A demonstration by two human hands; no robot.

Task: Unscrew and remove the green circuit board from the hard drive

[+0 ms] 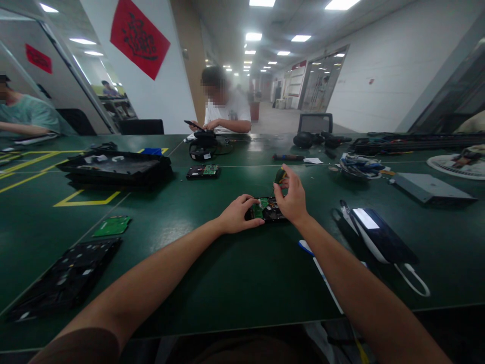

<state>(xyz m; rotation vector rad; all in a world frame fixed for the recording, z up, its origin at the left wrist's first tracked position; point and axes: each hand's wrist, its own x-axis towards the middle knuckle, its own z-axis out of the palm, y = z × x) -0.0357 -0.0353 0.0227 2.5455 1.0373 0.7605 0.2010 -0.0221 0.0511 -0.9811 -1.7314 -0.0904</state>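
In the middle of the green table lies a hard drive (271, 210), its green circuit board facing up. My left hand (242, 215) grips its left end, thumb along the near edge and fingers over the far side. Above the right end, my right hand (291, 197) is closed round the dark green and yellow handle of a screwdriver (281, 175). The screwdriver's shaft points down at the drive; whether its tip touches a screw is too small to tell. A second hard drive (203, 172) rests farther back to the left.
Left are a loose green circuit board (112, 226), black drive parts (68, 275) and a black tray (117, 169). To the right lie a power bank with a cable (384, 235), a grey metal box (434, 188) and bundled wires (359, 166). A person (227, 106) sits across the table.
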